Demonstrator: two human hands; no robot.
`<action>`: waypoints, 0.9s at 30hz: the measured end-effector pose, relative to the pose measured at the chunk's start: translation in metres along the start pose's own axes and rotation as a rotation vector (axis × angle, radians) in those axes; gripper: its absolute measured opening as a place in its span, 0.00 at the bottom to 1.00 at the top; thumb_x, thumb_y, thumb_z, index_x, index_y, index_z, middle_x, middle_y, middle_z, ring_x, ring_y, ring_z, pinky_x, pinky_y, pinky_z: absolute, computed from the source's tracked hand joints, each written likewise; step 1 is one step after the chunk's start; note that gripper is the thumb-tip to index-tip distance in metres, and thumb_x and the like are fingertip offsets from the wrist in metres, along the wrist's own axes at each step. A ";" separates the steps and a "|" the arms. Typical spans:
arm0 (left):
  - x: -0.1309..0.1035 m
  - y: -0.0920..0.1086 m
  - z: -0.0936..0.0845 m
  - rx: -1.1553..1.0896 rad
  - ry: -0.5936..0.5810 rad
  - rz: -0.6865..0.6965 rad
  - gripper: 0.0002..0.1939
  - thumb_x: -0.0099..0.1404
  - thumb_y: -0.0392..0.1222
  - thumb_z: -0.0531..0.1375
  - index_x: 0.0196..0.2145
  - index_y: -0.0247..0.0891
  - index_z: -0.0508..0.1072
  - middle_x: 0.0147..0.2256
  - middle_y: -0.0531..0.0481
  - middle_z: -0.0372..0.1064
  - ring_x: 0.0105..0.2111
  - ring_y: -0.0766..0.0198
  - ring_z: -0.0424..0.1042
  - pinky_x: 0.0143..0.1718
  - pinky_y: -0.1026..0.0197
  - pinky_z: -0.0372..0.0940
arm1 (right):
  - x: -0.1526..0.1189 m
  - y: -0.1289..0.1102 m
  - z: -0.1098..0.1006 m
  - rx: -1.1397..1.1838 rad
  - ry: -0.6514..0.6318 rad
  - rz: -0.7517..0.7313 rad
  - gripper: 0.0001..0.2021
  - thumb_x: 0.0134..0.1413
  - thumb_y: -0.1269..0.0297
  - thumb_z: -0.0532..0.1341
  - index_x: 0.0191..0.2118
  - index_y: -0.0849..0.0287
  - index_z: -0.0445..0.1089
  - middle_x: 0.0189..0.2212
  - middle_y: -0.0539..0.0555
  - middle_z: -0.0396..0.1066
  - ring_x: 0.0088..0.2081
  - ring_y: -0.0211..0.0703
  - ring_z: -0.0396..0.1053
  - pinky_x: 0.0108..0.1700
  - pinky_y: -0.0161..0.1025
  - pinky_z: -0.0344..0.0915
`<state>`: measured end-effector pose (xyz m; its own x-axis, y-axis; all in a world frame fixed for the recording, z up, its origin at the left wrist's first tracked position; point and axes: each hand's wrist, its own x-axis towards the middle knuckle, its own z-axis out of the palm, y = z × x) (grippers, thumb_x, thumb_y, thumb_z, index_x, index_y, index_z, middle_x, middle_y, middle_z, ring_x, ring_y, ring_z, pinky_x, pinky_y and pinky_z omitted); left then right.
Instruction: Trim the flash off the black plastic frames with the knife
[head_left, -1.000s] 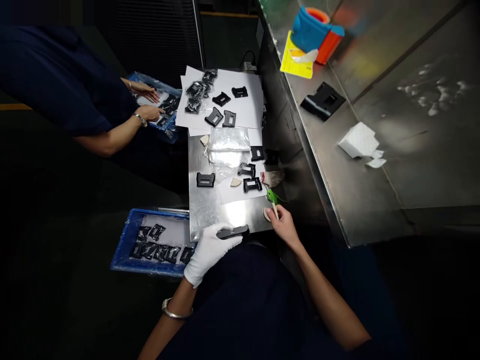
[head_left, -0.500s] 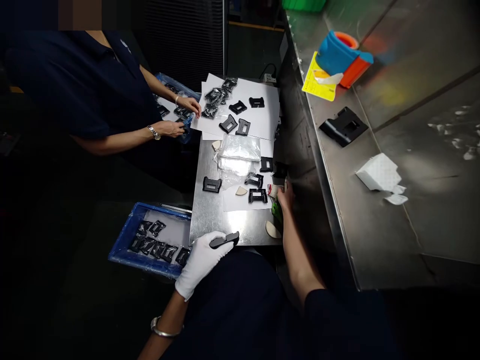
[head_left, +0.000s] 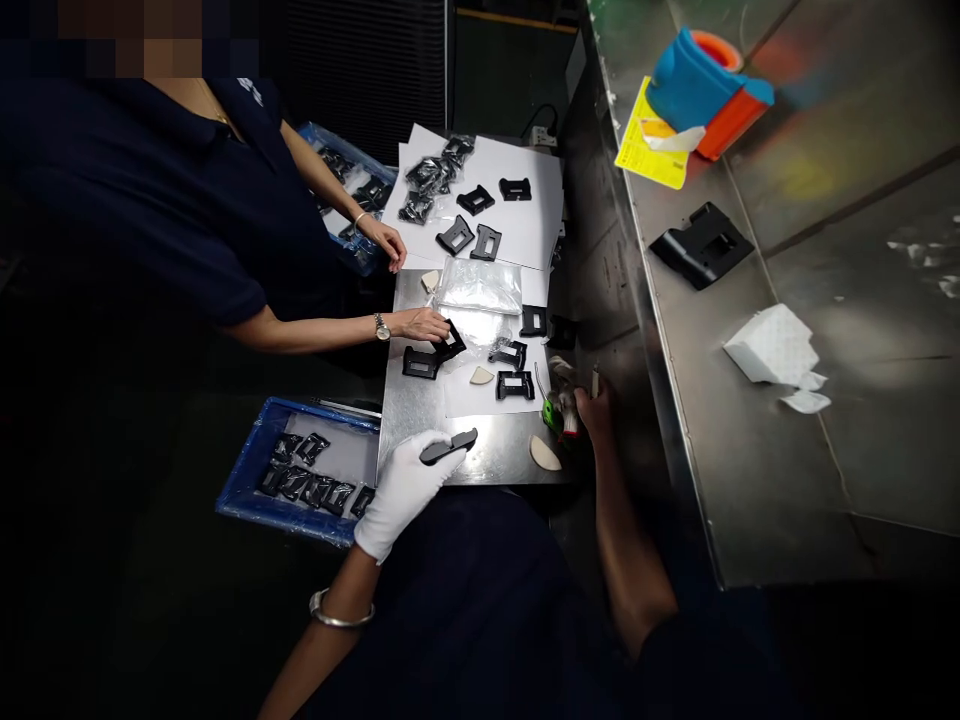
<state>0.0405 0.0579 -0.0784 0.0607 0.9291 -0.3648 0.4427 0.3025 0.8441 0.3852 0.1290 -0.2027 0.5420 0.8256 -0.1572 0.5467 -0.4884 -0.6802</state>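
Observation:
My left hand [head_left: 405, 487], in a white glove, is closed round a black plastic part [head_left: 450, 447] above the table's near edge. Bare and at the table's right side, my right hand [head_left: 595, 412] grips a thin, pale, strip-like thing [head_left: 595, 380] whose kind I cannot make out. Beside it lie a crumpled greyish bundle [head_left: 562, 380] with a red edge and a green-handled tool [head_left: 551, 414] with a thin metal shaft. Black frame-shaped parts [head_left: 514, 385] rest on white paper just left of these. A pale wedge-shaped pad [head_left: 544, 453] lies near the table's front corner.
Across the table, a co-worker's hand [head_left: 421, 325] holds a black part [head_left: 450, 342]. A blue crate [head_left: 255, 455] with bagged parts stands at left. The metal ledge [head_left: 675, 330] at right carries a blue-and-orange holder [head_left: 694, 85], a black part [head_left: 701, 245] and white paper [head_left: 772, 345].
My right hand has shifted right, away from the red-edged bundle, which now lies differently. The co-worker's hand has left the blue crate behind and holds a black part over the table.

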 end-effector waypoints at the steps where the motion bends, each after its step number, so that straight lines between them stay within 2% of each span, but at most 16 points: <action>1: 0.004 0.001 0.003 0.000 -0.005 0.039 0.12 0.60 0.50 0.67 0.36 0.39 0.80 0.33 0.50 0.78 0.34 0.56 0.75 0.35 0.57 0.68 | -0.007 0.000 -0.004 0.041 -0.011 -0.007 0.14 0.52 0.67 0.56 0.44 0.63 0.69 0.40 0.60 0.76 0.41 0.46 0.72 0.44 0.40 0.68; 3: 0.011 0.003 0.008 -0.006 -0.020 0.111 0.10 0.60 0.48 0.68 0.36 0.40 0.80 0.35 0.49 0.79 0.35 0.55 0.76 0.36 0.56 0.70 | -0.022 0.000 -0.011 0.116 -0.035 -0.012 0.10 0.52 0.63 0.57 0.38 0.61 0.71 0.34 0.58 0.75 0.37 0.47 0.72 0.41 0.42 0.69; 7: 0.017 0.012 0.017 0.001 -0.062 0.180 0.09 0.61 0.49 0.68 0.36 0.44 0.80 0.38 0.51 0.80 0.39 0.55 0.79 0.42 0.56 0.72 | -0.061 -0.009 -0.022 0.211 -0.092 -0.031 0.11 0.51 0.56 0.59 0.34 0.58 0.71 0.27 0.51 0.71 0.30 0.44 0.70 0.36 0.41 0.69; 10: 0.018 0.015 0.022 0.030 -0.065 0.264 0.09 0.62 0.47 0.68 0.38 0.43 0.80 0.38 0.51 0.80 0.39 0.58 0.79 0.43 0.57 0.72 | -0.091 -0.028 -0.030 0.253 -0.131 -0.173 0.10 0.52 0.56 0.61 0.31 0.58 0.69 0.29 0.51 0.70 0.30 0.41 0.68 0.34 0.39 0.66; 12: 0.019 0.013 0.025 0.114 -0.023 0.356 0.08 0.62 0.45 0.69 0.38 0.41 0.79 0.37 0.49 0.80 0.39 0.58 0.78 0.44 0.56 0.71 | -0.110 -0.043 -0.036 0.243 -0.159 -0.270 0.10 0.55 0.56 0.63 0.32 0.58 0.69 0.32 0.51 0.70 0.30 0.39 0.67 0.34 0.37 0.65; 16: 0.022 0.004 0.028 0.360 0.091 0.542 0.08 0.65 0.47 0.68 0.35 0.40 0.78 0.33 0.48 0.78 0.37 0.56 0.77 0.45 0.53 0.68 | -0.138 -0.068 -0.049 0.142 -0.152 -0.350 0.14 0.58 0.52 0.66 0.32 0.56 0.66 0.25 0.46 0.66 0.24 0.35 0.61 0.29 0.35 0.61; 18: 0.023 0.000 0.029 0.425 0.109 0.601 0.10 0.68 0.49 0.66 0.36 0.40 0.77 0.32 0.49 0.77 0.35 0.57 0.76 0.44 0.53 0.67 | -0.149 -0.079 -0.055 0.080 -0.121 -0.467 0.13 0.58 0.54 0.67 0.35 0.56 0.68 0.29 0.48 0.71 0.27 0.37 0.67 0.32 0.36 0.64; 21: 0.021 -0.002 0.029 0.476 0.124 0.637 0.13 0.70 0.52 0.64 0.36 0.39 0.77 0.32 0.49 0.77 0.35 0.57 0.76 0.44 0.53 0.66 | -0.163 -0.092 -0.059 -0.005 -0.107 -0.668 0.11 0.62 0.58 0.66 0.46 0.58 0.72 0.38 0.55 0.77 0.36 0.44 0.74 0.40 0.39 0.69; 23: 0.019 -0.001 0.029 0.503 0.129 0.643 0.14 0.71 0.53 0.62 0.37 0.39 0.76 0.33 0.49 0.78 0.37 0.57 0.76 0.44 0.53 0.66 | -0.170 -0.099 -0.060 -0.048 -0.102 -0.755 0.10 0.64 0.60 0.65 0.47 0.58 0.74 0.37 0.55 0.76 0.36 0.43 0.74 0.38 0.38 0.69; 27: 0.013 0.005 0.028 0.550 0.129 0.663 0.12 0.71 0.50 0.62 0.39 0.38 0.77 0.33 0.49 0.77 0.37 0.57 0.77 0.44 0.53 0.67 | -0.180 -0.110 -0.057 -0.105 -0.059 -0.867 0.06 0.63 0.64 0.65 0.43 0.60 0.75 0.31 0.52 0.75 0.30 0.39 0.72 0.33 0.35 0.66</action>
<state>0.0685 0.0658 -0.0895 0.3717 0.9043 0.2098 0.7232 -0.4238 0.5454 0.2644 0.0180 -0.0590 -0.1245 0.9299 0.3462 0.8085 0.2973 -0.5078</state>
